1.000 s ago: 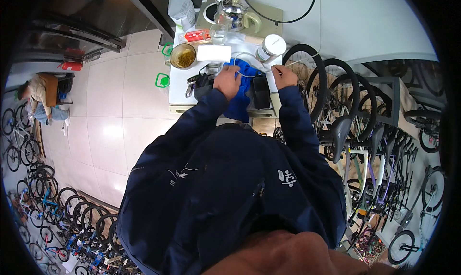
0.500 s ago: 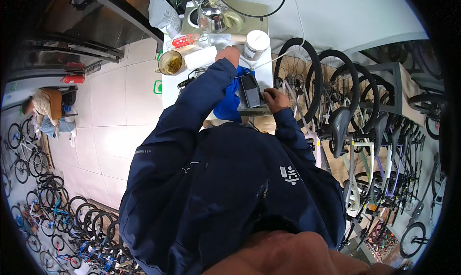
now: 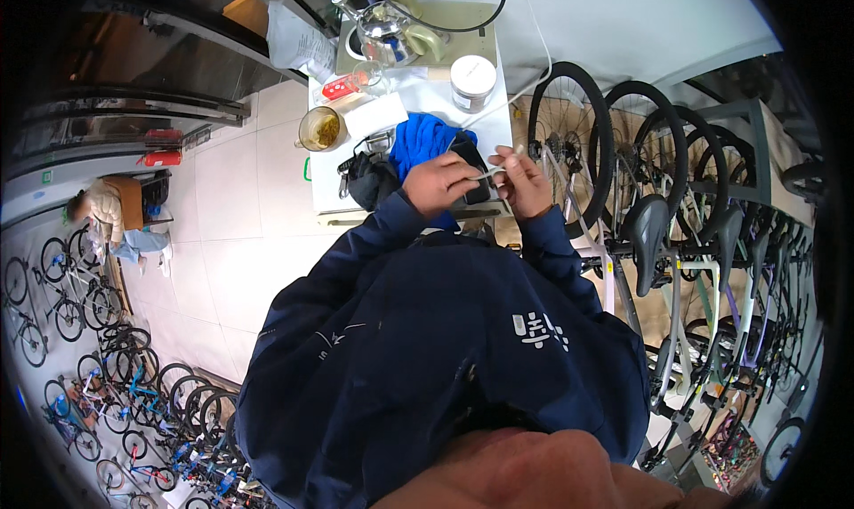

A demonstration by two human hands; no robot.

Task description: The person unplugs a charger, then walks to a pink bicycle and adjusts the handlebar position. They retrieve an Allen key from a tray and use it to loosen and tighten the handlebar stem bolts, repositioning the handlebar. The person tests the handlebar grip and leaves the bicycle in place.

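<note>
Over the front edge of the white table (image 3: 400,96), my left hand (image 3: 438,185) pinches a thin white cable (image 3: 486,176). The same cable passes into my right hand (image 3: 525,185), whose fingers are closed around it close by. A pale end piece shows above the right fingertips, too small to make out. Beneath and behind my hands lies a dark, flat box-shaped device (image 3: 470,151), partly covered by the left hand. A bunched blue cloth (image 3: 425,137) is just beyond my left hand, with a black crumpled pouch (image 3: 372,182) to its left.
A glass mug of tea (image 3: 321,129) stands near the table's left edge. Farther back are a white-lidded jar (image 3: 472,82), a drinking glass (image 3: 372,78) and a glass kettle (image 3: 384,31). Bicycles (image 3: 648,233) crowd the right side. A person (image 3: 105,211) is far left.
My left hand has come back from the far part of the table toward my right hand. Both now hold the white cable. The blue cloth and black pouch are more exposed.
</note>
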